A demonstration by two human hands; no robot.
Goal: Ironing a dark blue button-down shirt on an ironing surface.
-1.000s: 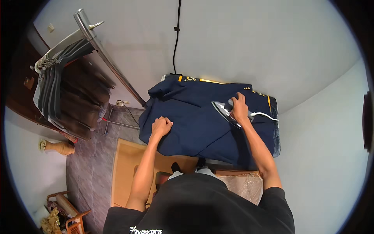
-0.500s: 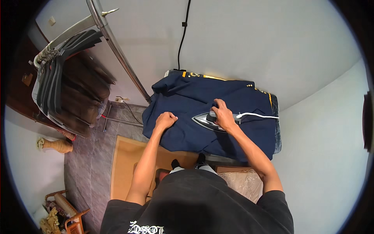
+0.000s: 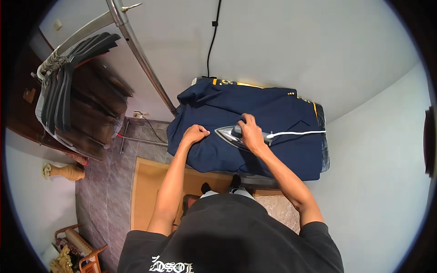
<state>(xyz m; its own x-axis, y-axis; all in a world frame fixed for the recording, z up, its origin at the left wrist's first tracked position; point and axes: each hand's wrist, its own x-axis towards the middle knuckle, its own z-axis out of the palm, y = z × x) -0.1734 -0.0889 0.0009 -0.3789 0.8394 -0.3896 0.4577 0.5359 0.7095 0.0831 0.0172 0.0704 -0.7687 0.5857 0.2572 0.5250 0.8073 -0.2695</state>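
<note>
1. The iron (image 3: 226, 133) is sitting on the blue cloth (image 3: 282, 118), its tip pointing left.
2. The right hand (image 3: 251, 133) is wrapping its handle, apparently for control.
3. The left hand (image 3: 195, 133) is resting near the tip, fingers curling narrow, perhaps steadying the cloth; whether it is pinching any, I cannot tell.
4. The white cord (image 3: 298, 133) is trailing rightward, behind the iron.
5. The metal rack (image 3: 150, 70) is holding dark clothes (image 3: 93, 102) at left; the wall (image 3: 355, 45) is blocking the far side.

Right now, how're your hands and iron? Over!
Right hand gripping iron on navy cloth. Left hand just ahead of iron's tip. White cord trailing right, away from left hand.
</note>
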